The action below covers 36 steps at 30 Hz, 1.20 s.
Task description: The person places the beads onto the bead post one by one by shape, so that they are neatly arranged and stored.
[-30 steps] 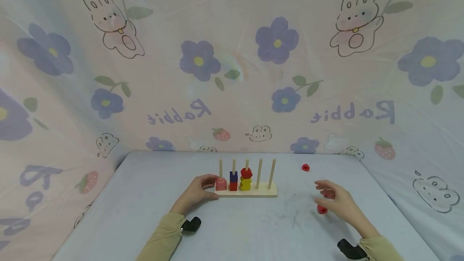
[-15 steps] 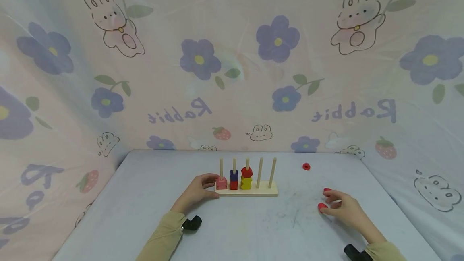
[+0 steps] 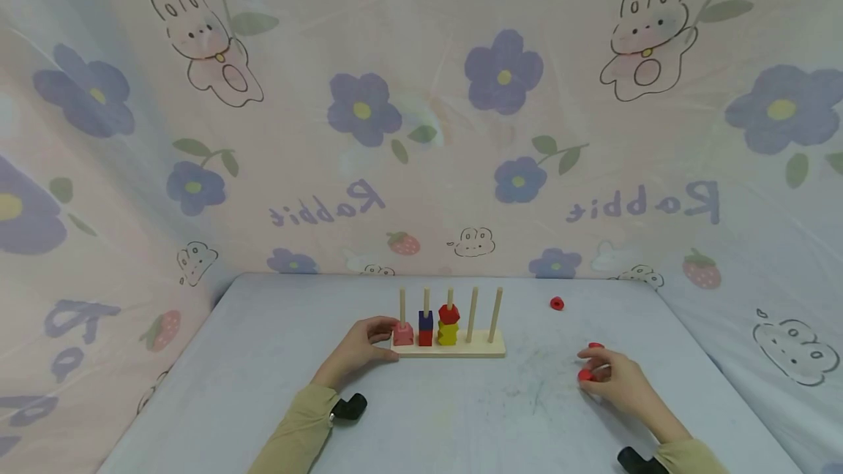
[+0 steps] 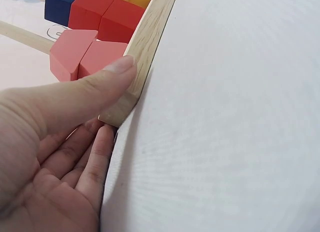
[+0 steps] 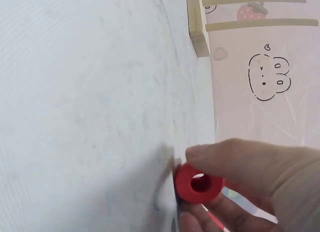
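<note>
My left hand grips the left end of a wooden peg stand; in the left wrist view its thumb presses the front edge. Pink blocks sit on the first peg. A navy block tops a red one on the second, and a red block is above yellow ones on the third. Off to the right, my right hand pinches a red round bead low over the table, its hole facing the right wrist camera.
Just behind the right fingers, a second red bead partly shows. Farther back lies a third red bead. Two bare pegs rise from the stand's right half. A printed cloth hangs behind the white table.
My right hand's fingers, spread above the bead a second ago, have come down and now pinch it. The hand shifted right, then slightly back left. My left hand keeps its hold on the stand.
</note>
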Motion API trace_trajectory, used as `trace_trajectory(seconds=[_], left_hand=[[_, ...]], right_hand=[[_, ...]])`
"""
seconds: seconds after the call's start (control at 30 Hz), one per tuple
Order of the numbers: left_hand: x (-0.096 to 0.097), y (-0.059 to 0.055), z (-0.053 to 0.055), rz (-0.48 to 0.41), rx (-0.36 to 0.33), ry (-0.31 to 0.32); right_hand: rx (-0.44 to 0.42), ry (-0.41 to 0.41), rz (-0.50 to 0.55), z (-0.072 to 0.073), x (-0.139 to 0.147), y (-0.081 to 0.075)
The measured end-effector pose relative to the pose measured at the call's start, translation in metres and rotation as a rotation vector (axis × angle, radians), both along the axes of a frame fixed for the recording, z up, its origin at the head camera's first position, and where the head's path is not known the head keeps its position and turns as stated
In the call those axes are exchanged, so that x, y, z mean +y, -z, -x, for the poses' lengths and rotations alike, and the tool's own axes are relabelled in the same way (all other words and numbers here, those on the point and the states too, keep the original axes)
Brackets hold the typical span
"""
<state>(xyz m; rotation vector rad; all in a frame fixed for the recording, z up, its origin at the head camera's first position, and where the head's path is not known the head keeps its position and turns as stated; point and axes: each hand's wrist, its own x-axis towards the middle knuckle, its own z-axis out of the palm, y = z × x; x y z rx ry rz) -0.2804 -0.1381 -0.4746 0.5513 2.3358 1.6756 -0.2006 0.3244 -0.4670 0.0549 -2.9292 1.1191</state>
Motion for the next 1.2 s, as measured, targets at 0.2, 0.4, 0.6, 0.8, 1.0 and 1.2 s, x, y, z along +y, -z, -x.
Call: trace_trajectory(seconds=[0.2, 0.4, 0.6, 0.8, 1.0, 1.2], left_hand=[[-0.001, 0.004, 0.002, 0.008, -0.003, 0.000], [-0.006, 0.028, 0.016, 0.013, -0.003, -0.004], [-0.007, 0.033, 0.019, 0.002, -0.008, -0.010], [-0.007, 0.033, 0.020, 0.001, -0.008, -0.009], [-0.007, 0.033, 0.020, 0.020, 0.004, 0.001], [-0.006, 0.032, 0.020, 0.010, -0.005, 0.005]], right_hand=[[-0.017, -0.043, 0.005, -0.001, 0.001, 0.001], [-0.043, -0.080, 0.041, -0.002, 0.004, 0.001], [-0.016, -0.179, 0.117, 0.003, 0.005, 0.001], [0.056, -0.280, 0.287, 0.011, -0.003, -0.017], [0.154, -0.224, 0.362, 0.021, -0.026, -0.043], [0.236, -0.190, 0.395, 0.031, -0.053, -0.068]])
